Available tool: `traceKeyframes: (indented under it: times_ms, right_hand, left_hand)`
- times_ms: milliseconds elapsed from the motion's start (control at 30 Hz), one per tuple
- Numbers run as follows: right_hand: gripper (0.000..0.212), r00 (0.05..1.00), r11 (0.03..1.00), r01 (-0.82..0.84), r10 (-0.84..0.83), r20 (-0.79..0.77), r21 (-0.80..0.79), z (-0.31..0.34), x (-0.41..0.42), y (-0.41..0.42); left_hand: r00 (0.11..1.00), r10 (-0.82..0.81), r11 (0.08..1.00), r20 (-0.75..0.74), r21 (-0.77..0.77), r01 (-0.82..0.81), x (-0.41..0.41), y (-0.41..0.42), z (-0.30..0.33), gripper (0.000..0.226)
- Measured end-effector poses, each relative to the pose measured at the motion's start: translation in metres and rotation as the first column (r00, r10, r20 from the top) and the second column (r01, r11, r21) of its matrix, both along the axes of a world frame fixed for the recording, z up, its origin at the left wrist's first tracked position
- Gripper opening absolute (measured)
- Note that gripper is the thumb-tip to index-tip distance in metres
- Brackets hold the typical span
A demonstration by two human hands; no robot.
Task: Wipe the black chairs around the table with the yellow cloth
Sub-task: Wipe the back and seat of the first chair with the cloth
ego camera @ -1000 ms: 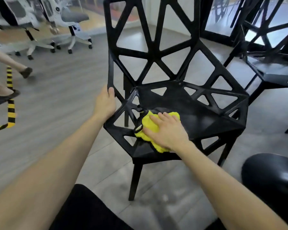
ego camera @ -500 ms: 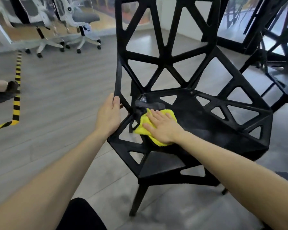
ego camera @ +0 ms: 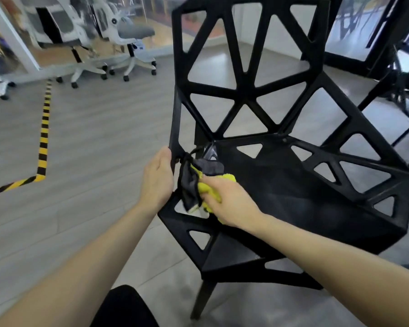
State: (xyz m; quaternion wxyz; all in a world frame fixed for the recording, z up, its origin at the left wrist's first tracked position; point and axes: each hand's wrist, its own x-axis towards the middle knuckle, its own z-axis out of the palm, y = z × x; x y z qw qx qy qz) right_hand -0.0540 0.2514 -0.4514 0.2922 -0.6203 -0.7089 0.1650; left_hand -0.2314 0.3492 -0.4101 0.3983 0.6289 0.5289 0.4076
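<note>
Cloth (ego camera: 209,192) at seat's rear-left corner, under right hand (ego camera: 232,204), fingers curled gripping it; left hand (ego camera: 156,180) clamps chair (ego camera: 293,185) frame alongside.

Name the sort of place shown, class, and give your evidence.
Probably an office or meeting area: white swivel chairs beyond a glass partition, and yellow-black tape on the grey floor.

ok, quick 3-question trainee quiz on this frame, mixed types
1. True or false: the left hand grips the chair frame.
2. Which hand holds the cloth? A) left B) right C) both
3. Fill in: the tape on the floor is striped yellow and ____.

Key: 1 true; 2 B, the right hand; 3 black.
</note>
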Motion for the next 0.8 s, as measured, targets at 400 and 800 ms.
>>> traceKeyframes:
  times_ms: [400, 800]
  right_hand:
    - [0.038, 0.961, 0.920, 0.274, -0.271, -0.051, 0.280, 0.114, -0.042, 0.171]
    - [0.039, 0.940, 0.909, 0.303, -0.235, -0.249, 0.285, 0.114, -0.028, 0.184]
  left_hand:
    - [0.996, -0.045, 0.998, 0.081, -0.035, 0.048, 0.003, -0.011, 0.006, 0.039]
    - [0.995, -0.031, 0.997, 0.093, -0.069, 0.038, 0.004, -0.014, 0.006, 0.036]
